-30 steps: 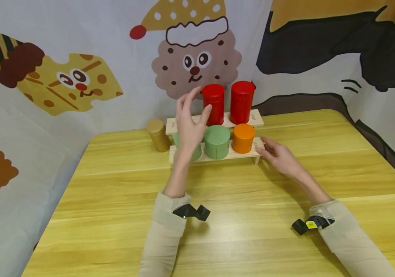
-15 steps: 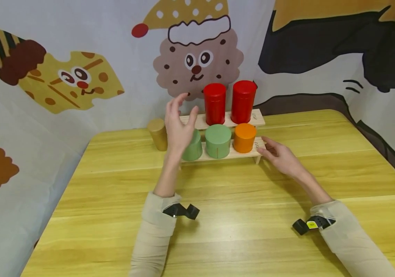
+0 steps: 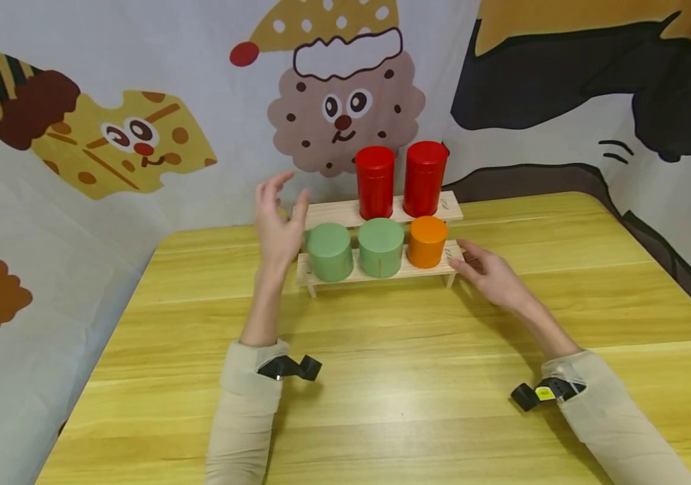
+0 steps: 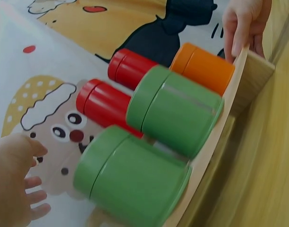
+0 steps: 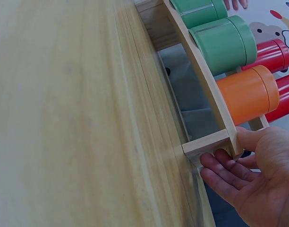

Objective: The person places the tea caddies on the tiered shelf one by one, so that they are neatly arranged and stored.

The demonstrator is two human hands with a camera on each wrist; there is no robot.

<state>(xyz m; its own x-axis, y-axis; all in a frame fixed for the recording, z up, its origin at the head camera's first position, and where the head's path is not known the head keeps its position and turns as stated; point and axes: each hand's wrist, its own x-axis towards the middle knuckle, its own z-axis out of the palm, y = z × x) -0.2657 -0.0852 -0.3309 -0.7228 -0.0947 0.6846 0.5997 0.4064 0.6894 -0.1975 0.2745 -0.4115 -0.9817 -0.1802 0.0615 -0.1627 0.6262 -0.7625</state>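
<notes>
A two-tier wooden rack point(image 3: 345, 213) stands at the back of the table. Two red canisters point(image 3: 375, 183) are on its upper board. The lower board carries two green canisters point(image 3: 330, 252) and an orange canister point(image 3: 427, 242). My right hand point(image 3: 494, 277) holds the rack's right end; in the right wrist view the thumb lies over the board point(image 5: 208, 94) and the fingers are beneath it. My left hand point(image 3: 279, 232) hovers left of the rack, fingers loosely bent and apart, holding nothing. In the head view it hides the gold canister behind it.
The wooden table point(image 3: 382, 377) stretches in front of the rack. A cloth with cartoon prints point(image 3: 236, 135) hangs right behind the table's back edge. Dark cameras point(image 3: 309, 368) are strapped to both wrists.
My left hand has moved left, away from the left red canister and past the left green one, to in front of the gold canister. The right hand and rack have stayed put.
</notes>
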